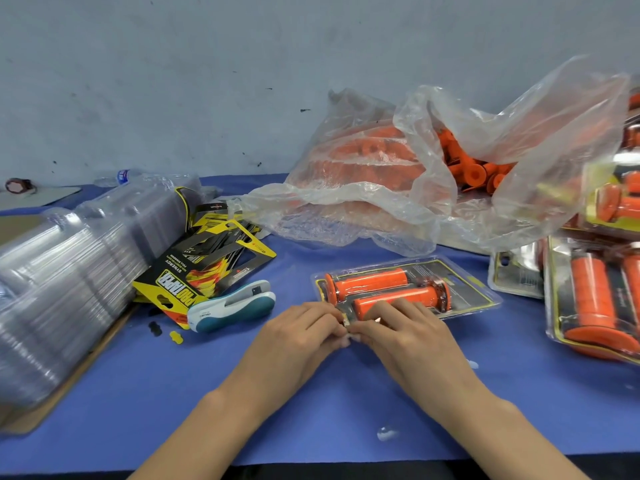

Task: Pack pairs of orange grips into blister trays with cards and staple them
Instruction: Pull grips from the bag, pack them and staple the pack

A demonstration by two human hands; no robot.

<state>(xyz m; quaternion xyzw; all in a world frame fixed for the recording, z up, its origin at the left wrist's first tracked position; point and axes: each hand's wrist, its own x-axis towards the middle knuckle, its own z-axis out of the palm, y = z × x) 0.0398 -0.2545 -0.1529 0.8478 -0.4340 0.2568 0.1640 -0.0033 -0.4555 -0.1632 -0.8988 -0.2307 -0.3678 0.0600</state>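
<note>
Grips [370, 283], two and orange, lay side by side in a clear tray [491, 301] over a black and yellow card [464, 292]. The tray rested flat on the blue table [311, 410], just ahead of both hands.

The left hand [304, 327] and right hand [405, 327] met at the tray's near left corner. Fingers of both hands were curled, with their tips close together and pinching the tray's edge. What lay between the fingertips was too small to make out.

A white and teal stapler [232, 306] lay left of the tray, untouched, just beside the left hand. Loose cards [207, 271] were heaped behind the stapler and leaned on a long stack of empty trays [69, 271] at the left.

Two clear bags [363, 188] of more orange grips sat behind the tray against the wall. Filled packs [595, 296] were piled at the right edge. A bottle [121, 176] lay at the back left.
</note>
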